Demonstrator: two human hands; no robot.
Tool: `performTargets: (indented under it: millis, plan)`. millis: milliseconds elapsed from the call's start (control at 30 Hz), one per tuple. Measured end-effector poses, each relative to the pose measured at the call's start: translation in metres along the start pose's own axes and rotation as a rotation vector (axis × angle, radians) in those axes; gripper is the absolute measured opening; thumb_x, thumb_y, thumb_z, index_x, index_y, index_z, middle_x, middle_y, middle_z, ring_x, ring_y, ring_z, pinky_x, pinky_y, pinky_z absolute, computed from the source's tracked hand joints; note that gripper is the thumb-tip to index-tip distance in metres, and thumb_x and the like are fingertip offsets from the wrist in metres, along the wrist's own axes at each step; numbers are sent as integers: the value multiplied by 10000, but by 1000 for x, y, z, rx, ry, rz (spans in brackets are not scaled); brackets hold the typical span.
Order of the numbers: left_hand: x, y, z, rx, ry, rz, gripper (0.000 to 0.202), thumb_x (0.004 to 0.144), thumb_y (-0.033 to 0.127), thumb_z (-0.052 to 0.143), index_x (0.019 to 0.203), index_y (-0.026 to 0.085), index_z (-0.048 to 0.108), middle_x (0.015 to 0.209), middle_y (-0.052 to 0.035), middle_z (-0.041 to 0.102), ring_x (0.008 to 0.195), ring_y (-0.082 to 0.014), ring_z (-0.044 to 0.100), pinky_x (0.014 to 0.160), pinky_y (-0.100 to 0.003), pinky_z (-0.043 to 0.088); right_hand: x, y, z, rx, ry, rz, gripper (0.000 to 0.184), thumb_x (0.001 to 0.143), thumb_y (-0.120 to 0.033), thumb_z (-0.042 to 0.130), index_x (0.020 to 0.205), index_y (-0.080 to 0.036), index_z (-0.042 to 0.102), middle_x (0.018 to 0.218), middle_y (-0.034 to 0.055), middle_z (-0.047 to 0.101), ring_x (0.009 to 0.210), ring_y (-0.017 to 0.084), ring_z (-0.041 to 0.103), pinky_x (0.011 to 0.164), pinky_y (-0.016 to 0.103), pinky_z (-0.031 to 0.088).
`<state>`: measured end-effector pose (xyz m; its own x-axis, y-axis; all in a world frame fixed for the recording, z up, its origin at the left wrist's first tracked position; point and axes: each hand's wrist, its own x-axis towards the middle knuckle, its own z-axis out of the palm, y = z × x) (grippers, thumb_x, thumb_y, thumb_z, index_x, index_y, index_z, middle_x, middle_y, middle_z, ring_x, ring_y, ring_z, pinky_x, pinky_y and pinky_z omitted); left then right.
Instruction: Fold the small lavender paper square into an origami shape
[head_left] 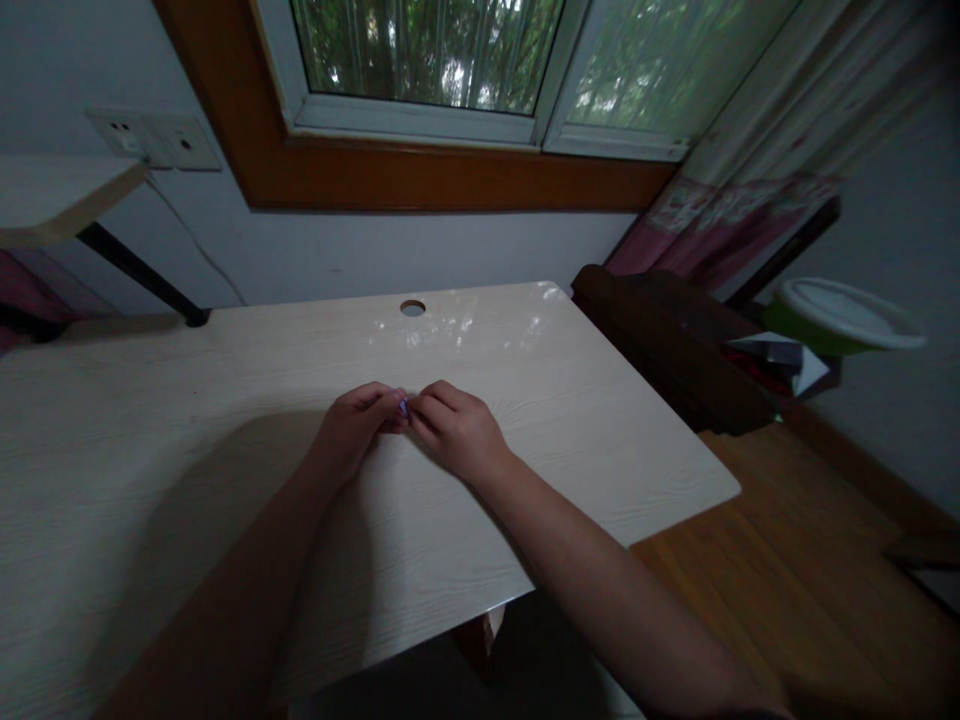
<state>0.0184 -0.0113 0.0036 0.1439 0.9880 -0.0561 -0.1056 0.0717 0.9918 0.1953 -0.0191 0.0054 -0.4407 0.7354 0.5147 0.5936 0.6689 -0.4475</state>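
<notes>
Both my hands meet over the middle of a pale wood-grain desk. Between their fingertips is a small purple object, mostly covered, so its kind does not show. My left hand is closed, with thumb and fingers pinching the object from the left. From the right, my right hand pinches at the same small piece, its fingers bent and pressed together. The undersides of both hands rest on or close to the desk surface; which of these I cannot tell.
A round cable hole lies near the desk's back edge. At the left stands a raised shelf on black legs. Beyond the right edge is dark wooden furniture with a green-and-white tub. A window is behind.
</notes>
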Motion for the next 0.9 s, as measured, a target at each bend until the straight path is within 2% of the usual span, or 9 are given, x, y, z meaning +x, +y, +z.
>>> performTargets:
  millis: [133,233,367,467,567,633,733,900]
  plan:
    - [0,0,0,15,17,-4,248,788,400,722,719,166,676,681,-10,653,630,-131,604,666,-264,514,0,0,0,-6,8,-30,240,989,-301,493,974,-194,708,957,107,670,845,204,615,757,338,501]
    - [1,-2,-1,0,32,-6,251,776,410,736,739,166,689,700,-14,667,634,-135,614,674,-269,531,0,0,0,74,71,-9,218,981,-287,512,979,-199,712,960,99,669,869,194,621,786,330,510]
    - [1,-4,-2,-11,22,7,262,793,420,731,803,159,715,780,-40,714,695,-147,657,722,-278,555,3,5,1,266,196,89,155,939,-271,587,897,-203,721,881,63,667,845,170,626,764,300,511]
    - [0,-3,0,-14,21,4,274,792,424,738,840,154,719,806,-47,737,712,-155,684,744,-291,572,6,13,3,378,241,243,187,922,-306,616,817,-193,722,808,47,675,797,165,627,754,301,498]
    - [-2,1,2,29,18,7,282,791,426,740,843,150,716,796,-48,746,703,-164,698,761,-312,586,7,19,7,522,218,408,226,911,-376,619,842,-185,719,784,38,680,740,157,619,711,291,492]
    - [-3,3,4,62,12,20,279,803,428,726,843,152,712,792,-47,749,718,-175,710,782,-327,592,6,21,10,632,136,473,273,892,-437,632,847,-181,715,754,32,683,706,153,614,683,284,489]
    - [-4,4,5,113,-4,62,285,831,442,693,847,157,710,807,-52,755,765,-192,726,819,-344,592,5,21,14,745,47,524,314,855,-484,662,848,-174,712,739,36,691,680,149,611,661,282,485]
    - [-3,1,3,152,25,70,296,820,450,699,866,158,713,807,-52,755,740,-191,727,791,-342,601,5,22,15,814,48,568,310,796,-476,724,835,-169,704,747,40,690,676,146,608,656,284,480]
